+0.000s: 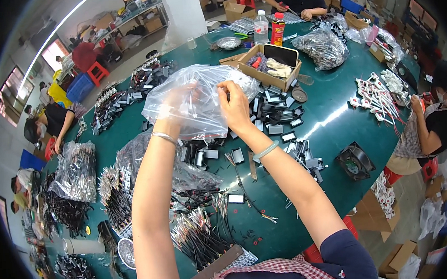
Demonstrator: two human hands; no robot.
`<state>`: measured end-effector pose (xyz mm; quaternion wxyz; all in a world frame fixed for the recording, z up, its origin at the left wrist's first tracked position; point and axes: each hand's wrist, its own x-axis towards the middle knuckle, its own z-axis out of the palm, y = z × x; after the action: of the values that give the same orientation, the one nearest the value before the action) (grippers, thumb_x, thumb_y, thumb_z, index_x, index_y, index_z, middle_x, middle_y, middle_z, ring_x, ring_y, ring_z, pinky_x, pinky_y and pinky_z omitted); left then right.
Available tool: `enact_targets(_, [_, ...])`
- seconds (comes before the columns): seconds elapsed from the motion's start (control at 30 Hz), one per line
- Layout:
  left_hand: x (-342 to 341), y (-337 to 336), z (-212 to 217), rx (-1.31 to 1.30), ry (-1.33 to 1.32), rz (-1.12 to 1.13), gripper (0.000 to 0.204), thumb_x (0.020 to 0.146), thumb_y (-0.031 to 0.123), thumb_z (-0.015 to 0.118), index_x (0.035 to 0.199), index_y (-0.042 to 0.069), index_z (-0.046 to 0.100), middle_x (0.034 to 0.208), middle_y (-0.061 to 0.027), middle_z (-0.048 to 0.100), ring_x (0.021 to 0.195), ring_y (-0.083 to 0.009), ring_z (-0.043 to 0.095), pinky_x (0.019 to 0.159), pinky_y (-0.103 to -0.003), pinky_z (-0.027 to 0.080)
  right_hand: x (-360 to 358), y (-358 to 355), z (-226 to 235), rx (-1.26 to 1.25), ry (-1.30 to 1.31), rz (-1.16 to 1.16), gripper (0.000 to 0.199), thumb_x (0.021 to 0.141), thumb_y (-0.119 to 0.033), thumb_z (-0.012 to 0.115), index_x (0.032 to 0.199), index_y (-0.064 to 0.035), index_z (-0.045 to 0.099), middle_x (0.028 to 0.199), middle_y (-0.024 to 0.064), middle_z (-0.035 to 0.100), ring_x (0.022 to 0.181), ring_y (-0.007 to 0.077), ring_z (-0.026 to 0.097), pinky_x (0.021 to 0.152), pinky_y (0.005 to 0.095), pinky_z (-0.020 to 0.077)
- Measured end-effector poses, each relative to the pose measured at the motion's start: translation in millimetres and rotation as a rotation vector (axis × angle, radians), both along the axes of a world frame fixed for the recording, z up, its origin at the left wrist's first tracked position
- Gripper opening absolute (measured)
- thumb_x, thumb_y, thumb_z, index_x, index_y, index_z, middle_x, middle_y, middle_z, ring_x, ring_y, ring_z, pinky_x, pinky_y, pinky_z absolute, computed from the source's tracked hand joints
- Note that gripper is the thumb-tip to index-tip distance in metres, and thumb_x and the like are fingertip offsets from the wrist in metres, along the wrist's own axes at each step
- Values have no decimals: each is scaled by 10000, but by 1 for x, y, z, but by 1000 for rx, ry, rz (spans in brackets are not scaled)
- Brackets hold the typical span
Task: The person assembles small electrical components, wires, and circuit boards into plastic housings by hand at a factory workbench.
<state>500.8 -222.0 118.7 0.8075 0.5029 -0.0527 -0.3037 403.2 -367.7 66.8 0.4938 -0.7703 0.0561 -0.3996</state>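
A clear plastic bag [201, 112] is held up above the table in front of me. My left hand [181, 98] shows hazily through its film, and the plastic blurs the fingers. At the bag's right side my right hand [236, 105] is closed, its thumb and curled fingers pinching the film. Beneath and around the bag lie many small black rectangular housings [270, 111] with light faces. Bundles of black cables with stripped ends [199, 238] lie nearer to me, between my forearms.
A cardboard box [268, 75] holds gloves and a phone-like black slab. Behind it stand a clear bottle [261, 29] and a red bottle [277, 30]. A black fan [355, 161] and white-ended wires [377, 99] lie right. Bagged cables [74, 171] lie left. Other people work around the table.
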Motion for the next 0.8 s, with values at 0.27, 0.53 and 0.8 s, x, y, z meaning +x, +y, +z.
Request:
enact_targets(0.27, [-105, 52, 53, -111, 89, -224, 152, 864, 13, 627, 985, -47, 558, 691, -20, 518, 543, -56, 460, 415, -163, 351, -1, 2, 3, -161, 165, -139, 290, 844, -106, 547, 1126, -58, 596, 1058, 193, 598, 990, 404, 589, 826, 457, 478])
enact_targets(0.53, [-219, 120, 18, -224, 186, -120, 359, 873, 16, 602, 1190, -81, 467, 708, -19, 455, 494, -27, 352, 371, -170, 273, 7, -26, -16, -144, -55, -97, 271, 824, -103, 623, 1081, -18, 626, 962, 139, 629, 903, 279, 617, 800, 367, 478])
enact_targets(0.8, [-262, 145, -18, -361, 341, -179, 451, 879, 15, 598, 1278, -99, 422, 727, -10, 450, 510, -30, 363, 370, -160, 290, -158, 27, 37, -630, 2, 445, 716, 655, 9, 710, 1309, -241, 563, 1209, 82, 519, 1007, 279, 578, 742, 340, 523])
